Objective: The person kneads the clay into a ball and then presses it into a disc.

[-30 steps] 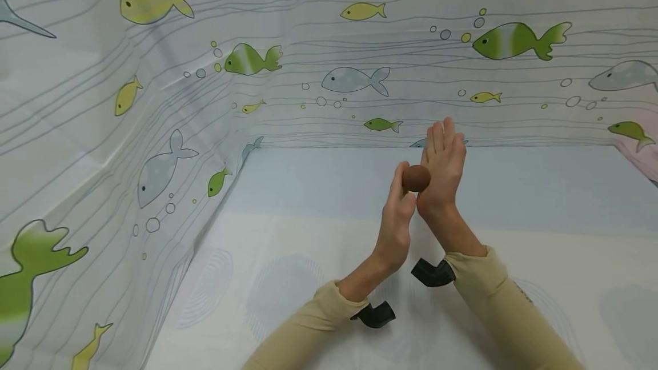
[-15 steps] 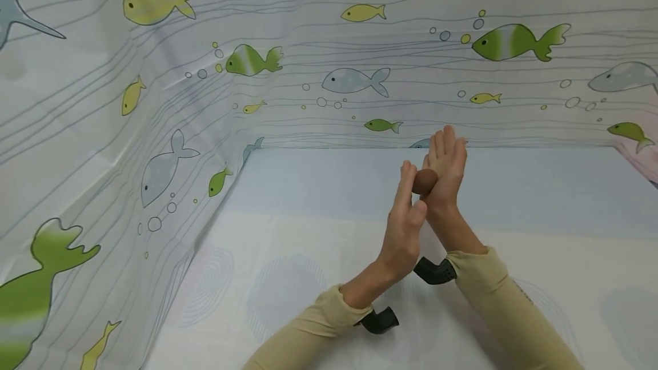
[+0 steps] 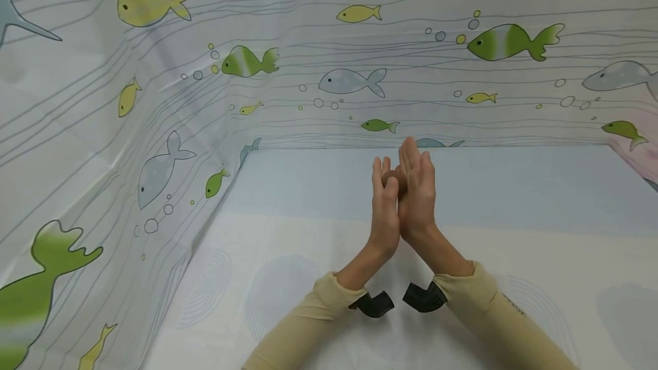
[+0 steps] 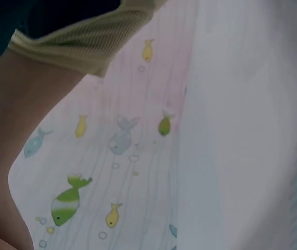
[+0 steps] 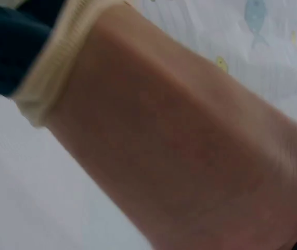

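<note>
A brown, smooth, clay-like ball (image 3: pixel 396 175) sits between the palms, partly hidden by the left thumb. My left hand (image 3: pixel 384 216) presses it from the left, fingers pointing up and nearly straight. From the other side my right hand (image 3: pixel 418 198) lies flat against it, its straight fingers reaching higher. The heels of both hands meet or nearly meet below the ball. In the left wrist view only the wrist (image 4: pixel 13 120) and cuff appear. The right wrist view is filled by the forearm (image 5: pixel 174 135); neither wrist camera shows the ball.
Under the hands lies a pale table surface (image 3: pixel 308 233) with a light-blue band at the back. A white sheet (image 3: pixel 288 16) printed with fish hangs behind and along the left. Black curved pieces (image 3: pixel 375 305) stick out from the sleeve cuffs.
Both hands and the ball have shifted left. The right hand first slid down, then the left; the ball has rolled between the palms and now sits deeper between them.
</note>
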Demonstrator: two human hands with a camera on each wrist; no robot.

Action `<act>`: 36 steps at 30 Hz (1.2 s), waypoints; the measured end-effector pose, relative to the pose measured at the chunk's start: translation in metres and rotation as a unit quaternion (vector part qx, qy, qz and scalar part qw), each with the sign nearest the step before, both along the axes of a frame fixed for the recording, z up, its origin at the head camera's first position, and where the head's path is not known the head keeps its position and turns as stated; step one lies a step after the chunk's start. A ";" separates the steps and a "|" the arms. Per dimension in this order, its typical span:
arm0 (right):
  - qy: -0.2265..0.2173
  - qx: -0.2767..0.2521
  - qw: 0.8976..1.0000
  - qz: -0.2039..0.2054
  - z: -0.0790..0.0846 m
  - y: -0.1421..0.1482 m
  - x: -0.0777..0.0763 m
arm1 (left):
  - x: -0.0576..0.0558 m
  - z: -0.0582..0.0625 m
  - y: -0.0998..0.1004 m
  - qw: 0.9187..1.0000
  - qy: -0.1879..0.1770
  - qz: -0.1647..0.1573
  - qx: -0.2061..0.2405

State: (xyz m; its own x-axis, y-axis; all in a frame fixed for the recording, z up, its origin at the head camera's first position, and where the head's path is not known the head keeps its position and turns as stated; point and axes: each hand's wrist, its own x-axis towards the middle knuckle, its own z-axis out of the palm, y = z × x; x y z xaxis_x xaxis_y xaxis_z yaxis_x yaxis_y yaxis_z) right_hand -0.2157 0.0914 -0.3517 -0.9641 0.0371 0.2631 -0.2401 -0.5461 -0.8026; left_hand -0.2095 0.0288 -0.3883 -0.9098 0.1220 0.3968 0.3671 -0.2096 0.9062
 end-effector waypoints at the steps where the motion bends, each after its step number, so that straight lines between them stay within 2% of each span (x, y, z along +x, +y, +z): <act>1: 0.001 0.013 1.000 0.004 0.000 -0.001 0.002 | -0.003 0.001 -0.002 1.000 0.002 0.006 0.001; 6: 0.010 0.054 0.998 0.038 -0.002 -0.007 0.007 | -0.017 0.009 -0.011 0.999 0.013 0.035 -0.004; 12: 0.049 0.068 0.996 0.042 -0.002 -0.013 0.008 | -0.027 0.018 -0.020 0.998 0.025 0.059 -0.002; 18: -0.002 0.082 0.992 0.092 -0.007 -0.013 0.020 | -0.037 0.026 -0.025 0.997 0.031 0.069 0.017; 21: -0.015 0.085 0.991 0.098 -0.005 -0.014 0.022 | -0.041 0.028 -0.027 0.997 0.038 0.067 0.019; 28: -0.014 0.047 0.995 0.085 0.001 -0.011 0.016 | -0.037 0.026 -0.025 0.999 0.044 0.031 -0.006; 36: -0.009 -0.012 1.000 0.019 0.001 -0.004 0.000 | -0.025 0.010 -0.015 0.997 0.063 -0.008 -0.041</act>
State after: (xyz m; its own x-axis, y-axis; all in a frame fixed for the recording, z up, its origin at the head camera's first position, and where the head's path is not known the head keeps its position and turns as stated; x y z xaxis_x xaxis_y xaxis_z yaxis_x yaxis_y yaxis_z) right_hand -0.2153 0.0872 -0.3505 -0.9697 0.0069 0.2444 -0.2039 -0.5742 -0.7929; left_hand -0.2348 0.0133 -0.3780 -0.8514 0.1727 0.4953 0.4757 -0.1438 0.8678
